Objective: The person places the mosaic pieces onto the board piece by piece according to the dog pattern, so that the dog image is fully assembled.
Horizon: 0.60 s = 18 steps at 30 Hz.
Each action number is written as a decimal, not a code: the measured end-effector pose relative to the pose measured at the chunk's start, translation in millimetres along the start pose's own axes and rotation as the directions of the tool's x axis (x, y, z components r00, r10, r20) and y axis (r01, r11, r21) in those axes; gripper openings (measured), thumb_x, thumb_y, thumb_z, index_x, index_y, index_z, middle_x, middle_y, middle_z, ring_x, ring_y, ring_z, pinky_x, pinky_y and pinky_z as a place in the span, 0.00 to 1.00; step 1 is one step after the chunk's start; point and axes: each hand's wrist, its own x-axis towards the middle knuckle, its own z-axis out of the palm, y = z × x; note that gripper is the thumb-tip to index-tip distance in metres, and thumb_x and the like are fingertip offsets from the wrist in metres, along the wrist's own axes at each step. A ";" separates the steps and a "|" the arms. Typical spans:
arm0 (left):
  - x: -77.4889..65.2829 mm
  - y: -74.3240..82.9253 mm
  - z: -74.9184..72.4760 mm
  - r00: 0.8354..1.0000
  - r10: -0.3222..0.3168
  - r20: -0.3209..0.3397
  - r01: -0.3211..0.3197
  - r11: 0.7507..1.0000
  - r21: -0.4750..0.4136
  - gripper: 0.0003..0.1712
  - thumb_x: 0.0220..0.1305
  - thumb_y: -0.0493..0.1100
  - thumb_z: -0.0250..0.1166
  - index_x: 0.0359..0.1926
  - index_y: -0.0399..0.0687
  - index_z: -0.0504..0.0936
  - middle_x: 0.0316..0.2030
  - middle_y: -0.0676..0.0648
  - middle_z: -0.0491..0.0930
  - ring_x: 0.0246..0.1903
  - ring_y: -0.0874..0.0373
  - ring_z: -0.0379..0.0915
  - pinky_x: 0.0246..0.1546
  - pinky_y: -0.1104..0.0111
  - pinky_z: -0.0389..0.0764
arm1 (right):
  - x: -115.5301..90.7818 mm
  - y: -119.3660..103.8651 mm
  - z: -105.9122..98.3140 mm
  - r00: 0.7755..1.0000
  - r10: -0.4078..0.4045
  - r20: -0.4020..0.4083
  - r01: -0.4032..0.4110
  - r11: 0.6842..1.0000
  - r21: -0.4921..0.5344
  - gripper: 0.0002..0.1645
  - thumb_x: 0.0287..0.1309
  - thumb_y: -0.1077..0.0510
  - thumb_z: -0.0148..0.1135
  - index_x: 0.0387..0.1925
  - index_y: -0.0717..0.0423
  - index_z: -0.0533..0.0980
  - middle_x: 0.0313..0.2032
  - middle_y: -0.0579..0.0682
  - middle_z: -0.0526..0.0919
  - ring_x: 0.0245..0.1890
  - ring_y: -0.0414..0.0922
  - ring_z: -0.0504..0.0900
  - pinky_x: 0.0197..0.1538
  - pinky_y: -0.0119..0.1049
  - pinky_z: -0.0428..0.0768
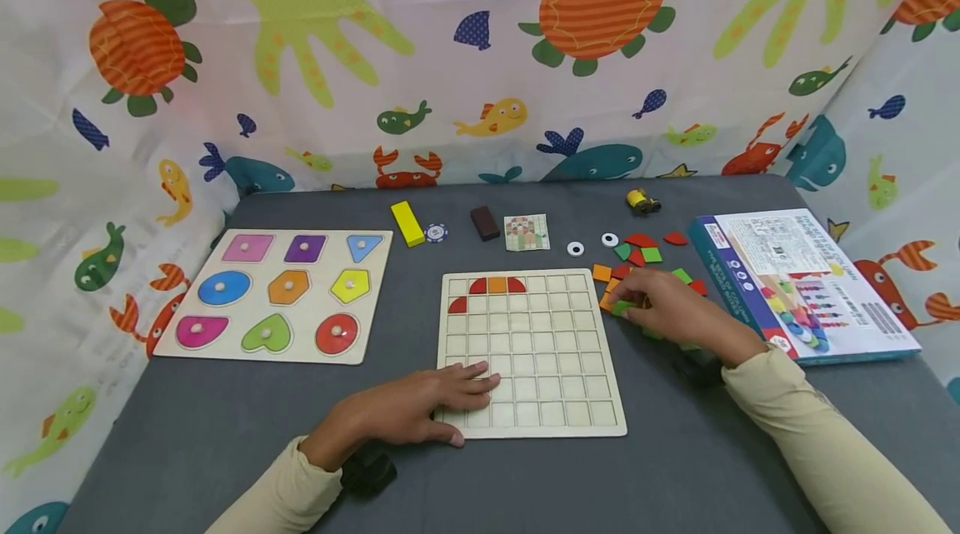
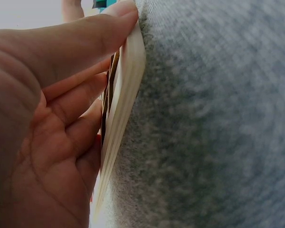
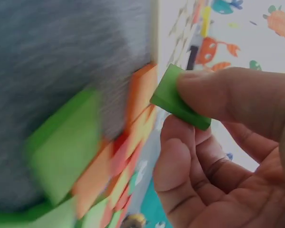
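Observation:
A wooden grid board (image 1: 532,351) lies on the table in front of me. In its upper left cells sit an orange square (image 1: 497,285) and several red quarter-round tiles (image 1: 516,285). My left hand (image 1: 420,405) rests on the board's lower left corner, fingers spread and fairly straight, thumb at the front edge. To the right of the board, my right hand (image 1: 671,309) pinches a green square tile (image 3: 173,97) between thumb and fingertips. It is above a loose pile of orange, red and green tiles (image 1: 637,257), partly hidden beneath the hand.
A shape puzzle board (image 1: 251,292) with knobbed pieces lies at left. A boxed set (image 1: 817,284) lies at right. Along the back are a yellow block (image 1: 407,223), a poker chip (image 1: 436,233), a dark brown block (image 1: 484,223), a picture card (image 1: 527,232) and a small yellow toy (image 1: 642,202).

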 end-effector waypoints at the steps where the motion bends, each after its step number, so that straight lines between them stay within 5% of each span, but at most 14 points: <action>1: -0.3 -0.1 0.1 1.000 0.000 -0.001 0.000 1.000 0.002 0.38 0.64 0.46 0.67 0.72 0.50 0.64 0.73 0.57 0.54 0.74 0.56 0.40 0.68 0.56 0.54 | 3.4 -2.9 0.0 1.000 -0.018 -0.005 0.018 1.000 0.003 0.13 0.56 0.70 0.65 0.43 0.57 0.84 0.33 0.44 0.77 0.30 0.42 0.71 0.30 0.35 0.72; 8: -1.7 -1.5 2.7 1.000 -0.006 -0.001 0.006 1.000 -0.002 0.37 0.64 0.46 0.67 0.72 0.51 0.64 0.72 0.57 0.54 0.73 0.57 0.40 0.68 0.55 0.54 | 32.1 -32.5 12.0 0.994 -0.105 0.032 0.103 0.994 0.046 0.15 0.58 0.69 0.63 0.48 0.60 0.83 0.36 0.45 0.80 0.31 0.41 0.74 0.33 0.35 0.76; 18: -0.7 -1.3 1.4 1.000 -0.002 -0.006 0.002 1.000 -0.005 0.36 0.64 0.47 0.67 0.71 0.50 0.65 0.72 0.57 0.55 0.73 0.57 0.40 0.68 0.54 0.54 | 74.4 -67.4 35.4 0.967 -0.241 0.078 0.233 0.967 0.102 0.11 0.59 0.68 0.63 0.42 0.57 0.85 0.36 0.44 0.80 0.32 0.39 0.76 0.36 0.35 0.78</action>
